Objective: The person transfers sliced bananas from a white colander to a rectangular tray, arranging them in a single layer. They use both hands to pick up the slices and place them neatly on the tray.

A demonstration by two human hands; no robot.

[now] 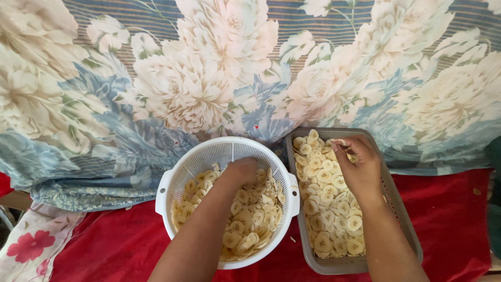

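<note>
Left hand (pixel 243 171) is down inside the white round colander (pixel 172 180), fingers curled into the pile of pale yellow banana slices (pixel 250 219); the fingertips are buried among them, so I cannot tell whether it grips any or only rests there. It sits at the far half of the colander, with the forearm running in from the near edge of the red cloth (pixel 104 245).

Right hand (pixel 359 166) is over the grey rectangular tray (pixel 404 219), which lies just beside the colander on its right, the two rims touching or close to it. Thumb and fingertips are pinched together on what looks like one slice at the tray's far end, near its far left corner. The palm faces down over the layer of slices in the tray (pixel 329 209).

Key relation: the tray's long axis runs away from the person, near to far, slightly tilted, and the right hand works at the far end of it. The near end of the tray is full of flat slices too. The colander pile lies directly under and nearer than the left hand; the tray is the right hand's side, the colander the left's. Neither arm crosses the other.

Beyond both vessels a flowered fabric (pixel 209 78) in cream and blue covers the far part of the surface. A second flowered cloth (pixel 31 245) shows at the near left corner.
</note>
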